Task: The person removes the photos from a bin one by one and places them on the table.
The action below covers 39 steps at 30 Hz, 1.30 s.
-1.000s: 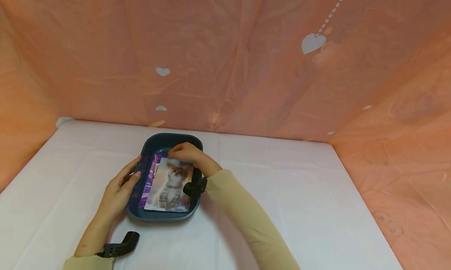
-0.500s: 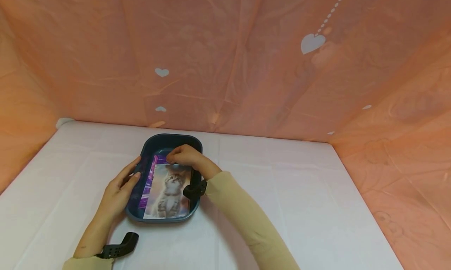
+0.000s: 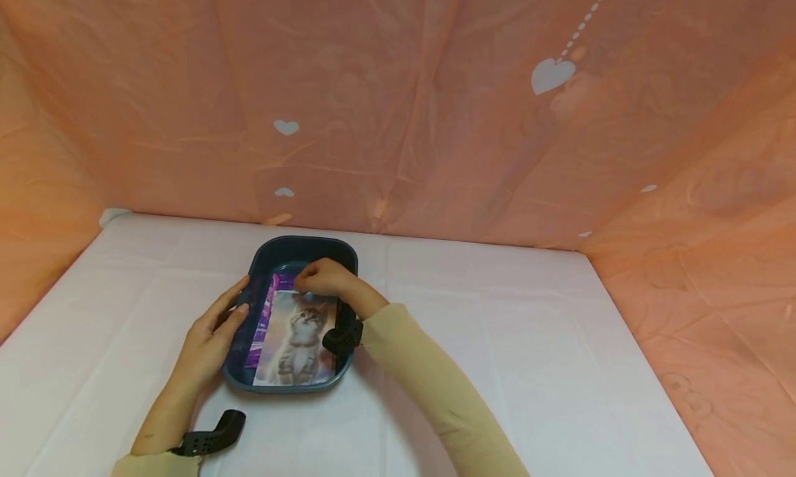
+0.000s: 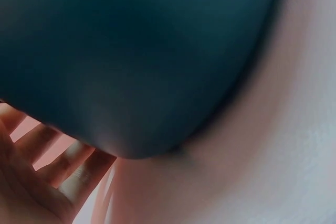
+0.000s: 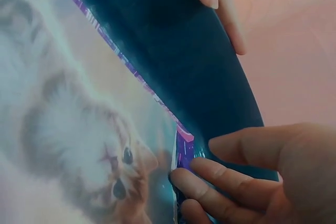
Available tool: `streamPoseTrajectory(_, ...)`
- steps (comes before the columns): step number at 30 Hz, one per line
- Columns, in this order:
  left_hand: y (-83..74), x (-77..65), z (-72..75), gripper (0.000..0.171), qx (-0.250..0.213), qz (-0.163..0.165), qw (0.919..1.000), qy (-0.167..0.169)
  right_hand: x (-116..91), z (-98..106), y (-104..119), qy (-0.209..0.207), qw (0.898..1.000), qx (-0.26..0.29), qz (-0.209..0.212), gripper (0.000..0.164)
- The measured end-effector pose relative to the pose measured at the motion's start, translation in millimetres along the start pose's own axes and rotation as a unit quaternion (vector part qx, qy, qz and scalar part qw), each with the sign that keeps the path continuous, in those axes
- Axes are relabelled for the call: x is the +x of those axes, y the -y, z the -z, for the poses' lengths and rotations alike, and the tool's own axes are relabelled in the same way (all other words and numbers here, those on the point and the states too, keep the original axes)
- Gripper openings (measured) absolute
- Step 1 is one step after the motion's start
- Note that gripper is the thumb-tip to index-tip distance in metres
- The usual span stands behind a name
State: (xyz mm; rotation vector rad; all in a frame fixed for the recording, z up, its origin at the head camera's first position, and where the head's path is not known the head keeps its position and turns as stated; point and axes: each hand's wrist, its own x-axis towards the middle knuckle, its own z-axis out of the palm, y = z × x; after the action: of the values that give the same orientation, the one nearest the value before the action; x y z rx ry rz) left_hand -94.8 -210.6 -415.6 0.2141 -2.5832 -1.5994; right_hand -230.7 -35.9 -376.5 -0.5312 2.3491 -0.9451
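Note:
A dark blue-green tray (image 3: 292,247) with rounded corners stands on the white table. In it lies a glossy card with a kitten picture (image 3: 298,342), on top of a purple printed piece (image 3: 261,325) that shows along its left and far edges. My left hand (image 3: 211,339) holds the tray's left wall, thumb at the inner side and fingers outside. At the card's far edge is my right hand (image 3: 329,280). In the right wrist view its fingertips (image 5: 186,182) touch the edge, while the thumb stands apart from them. The left wrist view shows mostly the tray's outer wall (image 4: 131,77).
A white cloth (image 3: 497,352) covers the table. Orange sheeting with pale hearts (image 3: 398,117) hangs behind and at both sides. Each wrist wears a black band (image 3: 211,435).
The kitten card has moved toward the near end of the tray and straightened, uncovering more purple at its far edge. The left hand and the tray stay where they were.

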Motion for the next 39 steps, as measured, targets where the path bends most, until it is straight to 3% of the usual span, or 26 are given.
streamPoseTrajectory(16,0.1,2.2,-0.2,0.051,-0.013,-0.014,0.9998,-0.003,0,1,-1,-0.022,1.000,0.008,0.011,0.025)
streamPoseTrajectory(26,1.6,2.3,1.1,0.050,-0.009,-0.008,0.9999,-0.004,-4,5,-3,0.007,0.994,0.078,0.072,0.026)
streamPoseTrajectory(39,4.0,1.2,0.3,0.050,-0.018,-0.027,0.9995,0.000,-5,11,-8,0.021,0.983,0.148,0.110,0.025)
